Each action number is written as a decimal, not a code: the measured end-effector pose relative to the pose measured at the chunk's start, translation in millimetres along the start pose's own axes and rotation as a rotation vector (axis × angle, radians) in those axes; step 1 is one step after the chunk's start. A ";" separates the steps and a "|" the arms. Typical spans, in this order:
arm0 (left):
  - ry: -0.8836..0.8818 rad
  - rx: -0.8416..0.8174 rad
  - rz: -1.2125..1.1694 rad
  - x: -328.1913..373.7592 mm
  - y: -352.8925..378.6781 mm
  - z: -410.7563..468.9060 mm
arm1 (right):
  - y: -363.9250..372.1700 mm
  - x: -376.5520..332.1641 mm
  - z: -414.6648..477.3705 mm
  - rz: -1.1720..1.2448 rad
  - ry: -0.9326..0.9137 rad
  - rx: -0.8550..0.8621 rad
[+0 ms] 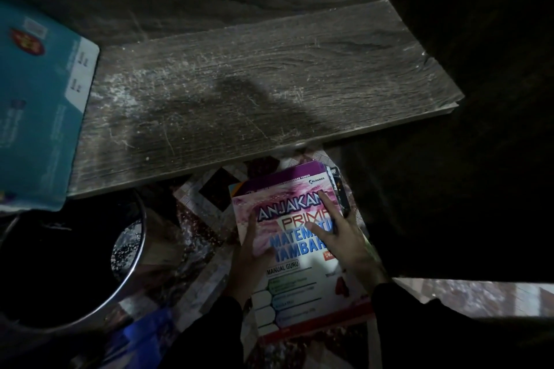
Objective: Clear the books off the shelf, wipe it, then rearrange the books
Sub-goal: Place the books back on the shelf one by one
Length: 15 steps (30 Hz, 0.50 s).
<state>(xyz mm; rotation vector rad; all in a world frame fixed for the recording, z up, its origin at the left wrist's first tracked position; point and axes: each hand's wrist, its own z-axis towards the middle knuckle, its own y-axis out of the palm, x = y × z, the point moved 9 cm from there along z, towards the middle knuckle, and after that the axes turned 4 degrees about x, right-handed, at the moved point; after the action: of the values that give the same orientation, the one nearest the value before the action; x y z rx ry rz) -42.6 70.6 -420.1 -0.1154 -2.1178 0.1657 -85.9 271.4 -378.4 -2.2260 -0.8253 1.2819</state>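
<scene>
A dusty grey wooden shelf board [239,93] runs across the middle, bare over most of its width. A teal book [39,105] lies at its left end. Below the shelf's front edge, a pile of books sits on the patterned floor, topped by a pink-and-white maths book [296,263] with a purple-covered book [287,178] under it. My left hand [254,252] lies on the top book's left edge with the thumb on the cover. My right hand [344,234] presses flat on the cover's right side, fingers spread and straight.
A round metal pot [132,257] with a dark inside stands on the floor at the left, under the shelf's corner. The floor [207,219] has a red-and-pale tile pattern. A dark cabinet side [479,69] closes the right.
</scene>
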 end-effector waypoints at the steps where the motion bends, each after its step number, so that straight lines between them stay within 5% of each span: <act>1: -0.015 -0.015 0.004 -3.8 -0.1 1.6 | 0.5 0.9 0.2 0.014 -0.005 -0.010; 15: -0.226 -0.127 0.154 51.5 -37.5 -83.5 | 6.3 -19.1 -83.6 0.124 0.199 -0.338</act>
<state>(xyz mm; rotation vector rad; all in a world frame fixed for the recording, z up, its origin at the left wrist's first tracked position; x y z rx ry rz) 0.8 47.3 -327.3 -0.3506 -2.3451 0.1402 -18.3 247.2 -331.0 -2.6570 -0.8925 1.0089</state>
